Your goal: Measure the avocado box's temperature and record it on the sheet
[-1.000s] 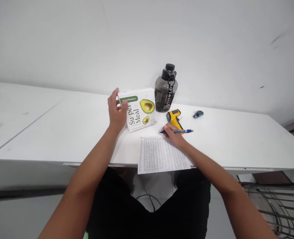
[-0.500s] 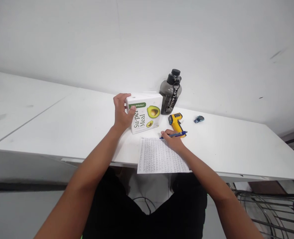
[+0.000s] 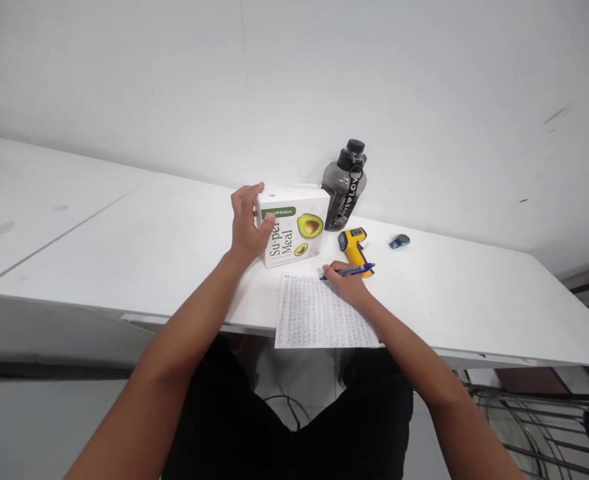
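With its thumb across the front, my left hand (image 3: pixel 248 225) grips the left side of a white box (image 3: pixel 294 230) marked "Su-per Meal" with avocado pictures. The box stands upright on the table. A blue pen (image 3: pixel 357 270) is held in my right hand (image 3: pixel 347 283), its tip at the top edge of a sheet of paper (image 3: pixel 319 317) covered in rows of writing. The sheet's lower edge juts past the table's front. Just beyond my right hand lies a yellow infrared thermometer gun (image 3: pixel 355 250), its handle end partly behind the pen.
A dark translucent water bottle (image 3: pixel 343 190) stands behind the box near the wall. Further right, a small blue-green object (image 3: pixel 399 241) lies on the white table (image 3: pixel 474 293). A wire rack (image 3: pixel 539 427) stands below the table at the lower right.
The view has shifted slightly. Both hands keep their holds on the box and the pen, and the pen tip stays at the top of the sheet.
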`<state>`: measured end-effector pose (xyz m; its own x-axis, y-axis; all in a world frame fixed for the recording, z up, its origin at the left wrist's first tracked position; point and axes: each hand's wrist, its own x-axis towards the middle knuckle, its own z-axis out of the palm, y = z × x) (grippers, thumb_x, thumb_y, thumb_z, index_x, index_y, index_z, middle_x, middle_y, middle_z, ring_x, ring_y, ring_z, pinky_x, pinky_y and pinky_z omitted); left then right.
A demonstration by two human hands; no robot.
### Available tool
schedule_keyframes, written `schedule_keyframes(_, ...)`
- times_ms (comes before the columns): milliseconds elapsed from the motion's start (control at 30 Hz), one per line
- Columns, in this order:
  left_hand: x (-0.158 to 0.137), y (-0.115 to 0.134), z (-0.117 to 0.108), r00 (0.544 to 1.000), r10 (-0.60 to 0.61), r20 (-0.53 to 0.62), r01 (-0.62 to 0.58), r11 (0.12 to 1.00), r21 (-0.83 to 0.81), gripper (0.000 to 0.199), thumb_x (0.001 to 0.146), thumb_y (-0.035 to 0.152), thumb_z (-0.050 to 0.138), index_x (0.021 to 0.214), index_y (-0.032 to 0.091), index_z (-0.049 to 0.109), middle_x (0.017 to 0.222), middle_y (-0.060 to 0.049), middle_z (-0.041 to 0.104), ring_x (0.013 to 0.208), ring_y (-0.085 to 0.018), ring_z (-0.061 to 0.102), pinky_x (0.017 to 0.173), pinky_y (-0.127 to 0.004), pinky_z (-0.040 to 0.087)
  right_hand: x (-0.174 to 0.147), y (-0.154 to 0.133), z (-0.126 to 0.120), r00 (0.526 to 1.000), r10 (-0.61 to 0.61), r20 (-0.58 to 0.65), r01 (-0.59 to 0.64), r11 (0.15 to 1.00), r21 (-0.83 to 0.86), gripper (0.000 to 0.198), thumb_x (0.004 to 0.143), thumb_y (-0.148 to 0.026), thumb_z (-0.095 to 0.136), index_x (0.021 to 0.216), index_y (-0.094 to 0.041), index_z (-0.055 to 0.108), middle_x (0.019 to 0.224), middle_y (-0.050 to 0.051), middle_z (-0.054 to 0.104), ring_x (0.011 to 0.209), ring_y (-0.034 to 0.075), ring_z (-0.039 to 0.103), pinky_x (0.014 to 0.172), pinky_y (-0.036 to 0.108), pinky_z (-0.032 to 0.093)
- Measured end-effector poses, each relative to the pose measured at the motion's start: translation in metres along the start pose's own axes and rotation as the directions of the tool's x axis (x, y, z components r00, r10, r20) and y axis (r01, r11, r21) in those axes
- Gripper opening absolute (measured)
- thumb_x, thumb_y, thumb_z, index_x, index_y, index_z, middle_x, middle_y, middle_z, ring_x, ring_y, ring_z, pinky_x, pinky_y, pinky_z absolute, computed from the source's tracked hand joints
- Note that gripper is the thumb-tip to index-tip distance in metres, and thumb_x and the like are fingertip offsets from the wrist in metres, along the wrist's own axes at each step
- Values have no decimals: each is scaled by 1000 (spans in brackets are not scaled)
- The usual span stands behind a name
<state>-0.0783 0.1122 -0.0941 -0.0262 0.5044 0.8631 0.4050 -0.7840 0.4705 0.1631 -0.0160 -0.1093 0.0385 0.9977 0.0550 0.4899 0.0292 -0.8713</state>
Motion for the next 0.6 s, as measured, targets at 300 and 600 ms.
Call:
schedule_keyframes(300,0,-1,0,1000,8,7,-8,1000,9,70,89,75,42,145,32,42,128,-13,44,119,-29,50,86,-42,56,-2,-6,0,999,-2,-45,3,1000,9,42,84,-52,55,55,-23,46,56,-2,44,61,16,44,60,30,35)
schedule_keyframes(600,-2,0,1,1000,-5,15,5,1000,0,75,86,79,40,144,32,41,128,-12,42,118,-29,50,87,-44,56,-1,-1,-1,1000,16,-16,-16,1000,2,42,83,-52,56,55,-23,46,55,-2,43,61,16,43,59,30,36)
